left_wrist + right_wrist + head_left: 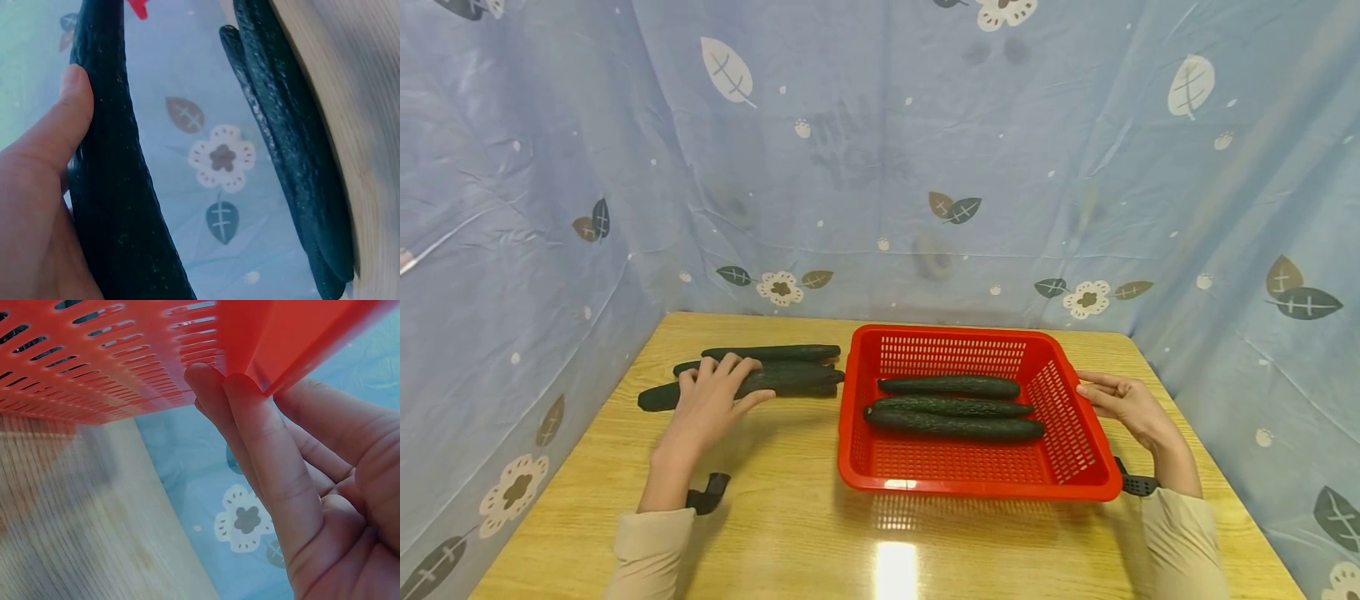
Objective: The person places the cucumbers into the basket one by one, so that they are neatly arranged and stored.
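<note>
On the table's left side, my left hand (pixel 707 400) grips a dark green cucumber (pixel 790 379), its thumb along one side in the left wrist view. More cucumbers (pixel 287 137) lie beside the held one, partly hidden by it and the hand. A red plastic basket (pixel 981 487) with slotted walls is at centre right, with three cucumbers (pixel 955 429) lying lengthwise inside. My right hand (pixel 1127 408) holds the basket's right rim; in the right wrist view its fingers (pixel 269 444) reach under the rim, with the thumb against the outer edge.
The wooden table (pixel 790 517) extends in front of the basket. Blue patterned cloth (pixel 880 167) hangs along the back and both sides. Dark straps (pixel 1138 483) are at the wrists.
</note>
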The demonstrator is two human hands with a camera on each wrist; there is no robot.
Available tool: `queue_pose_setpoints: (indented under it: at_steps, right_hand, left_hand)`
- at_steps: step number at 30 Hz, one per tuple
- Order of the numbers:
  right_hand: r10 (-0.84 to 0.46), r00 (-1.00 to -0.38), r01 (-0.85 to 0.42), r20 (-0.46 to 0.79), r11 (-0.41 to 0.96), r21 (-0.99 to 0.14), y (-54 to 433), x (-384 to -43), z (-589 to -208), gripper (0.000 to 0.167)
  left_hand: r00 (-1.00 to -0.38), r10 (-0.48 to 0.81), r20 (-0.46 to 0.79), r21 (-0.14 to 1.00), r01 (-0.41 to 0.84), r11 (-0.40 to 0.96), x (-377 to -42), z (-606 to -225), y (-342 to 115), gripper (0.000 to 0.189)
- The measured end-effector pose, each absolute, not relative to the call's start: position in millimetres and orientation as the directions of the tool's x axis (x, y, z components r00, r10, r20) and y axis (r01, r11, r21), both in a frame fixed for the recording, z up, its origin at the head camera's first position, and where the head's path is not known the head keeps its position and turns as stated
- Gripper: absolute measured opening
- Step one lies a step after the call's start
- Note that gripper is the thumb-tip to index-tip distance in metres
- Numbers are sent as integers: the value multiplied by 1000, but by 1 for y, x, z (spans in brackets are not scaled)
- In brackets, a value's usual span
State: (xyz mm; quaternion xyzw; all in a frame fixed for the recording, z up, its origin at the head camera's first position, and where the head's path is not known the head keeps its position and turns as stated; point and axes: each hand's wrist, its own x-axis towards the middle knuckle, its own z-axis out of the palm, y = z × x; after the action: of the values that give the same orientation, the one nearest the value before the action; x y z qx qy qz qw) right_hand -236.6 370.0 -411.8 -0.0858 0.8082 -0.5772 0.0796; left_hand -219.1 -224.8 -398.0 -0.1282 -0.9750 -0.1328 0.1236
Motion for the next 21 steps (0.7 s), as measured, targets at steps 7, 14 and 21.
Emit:
queue_pose_setpoints:
  at_steps: [7, 14, 21]
  right_hand:
    - [-231, -973, -60, -18, 326, -944, 373, -234, -412, 52]
    - [-219, -975, -51, -36, 377, -925, 371, -234, -411, 58]
    - [-212, -977, -43, -38, 366, -929, 368, -234, -409, 58]
  left_hand:
    - [-936, 188, 296, 271, 271, 924, -213, -386, -216, 58]
    - [-922, 208, 327, 274, 303, 913, -205, -376, -204, 61]
    - [-923, 222, 315, 271, 311, 911, -206, -373, -186, 61]
